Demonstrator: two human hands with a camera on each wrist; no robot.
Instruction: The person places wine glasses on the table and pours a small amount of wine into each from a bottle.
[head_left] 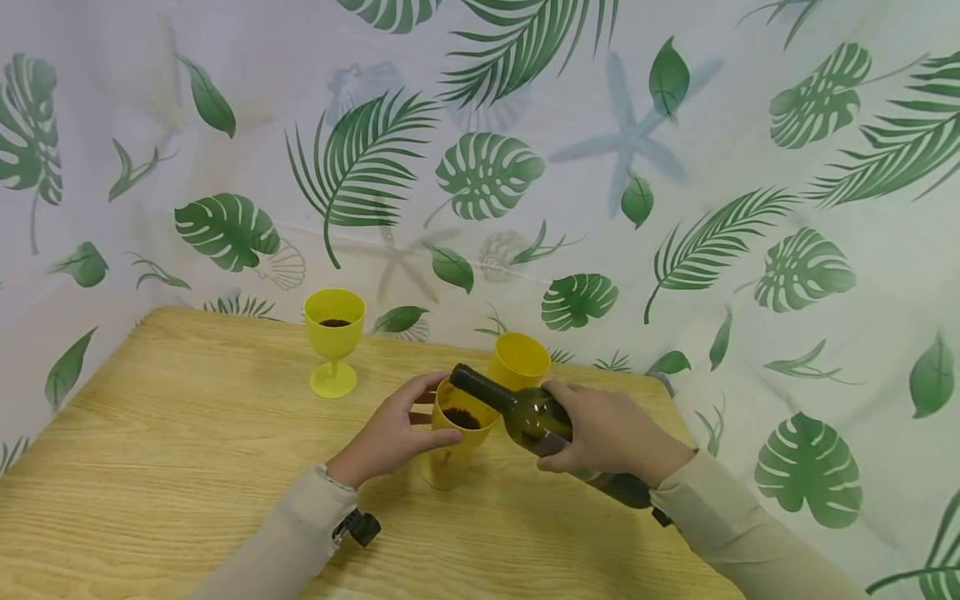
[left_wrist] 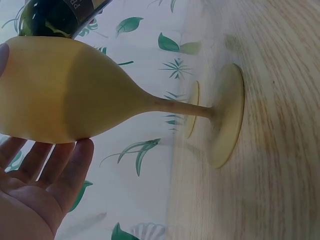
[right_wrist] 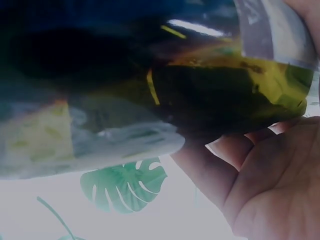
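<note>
The left hand (head_left: pixel 397 433) holds a yellow cup (left_wrist: pixel 75 95) on the table (head_left: pixel 187 458), with fingers bent round one side and the thumb on the other, maybe so it can't wobble. The right hand (head_left: pixel 611 429) wraps its fingers and thumb round a bottle (head_left: pixel 536 421), likely because it is heavy. The bottle leans, its neck over the cup, which has dark drink (head_left: pixel 461 417) inside. A second cup (head_left: pixel 520 354) stands just behind; a third (head_left: pixel 334 340) stands well apart, perhaps to be out of the way.

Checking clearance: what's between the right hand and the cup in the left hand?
The bottle, its neck crossing in front of part of the cup, as seen in the head view.
</note>
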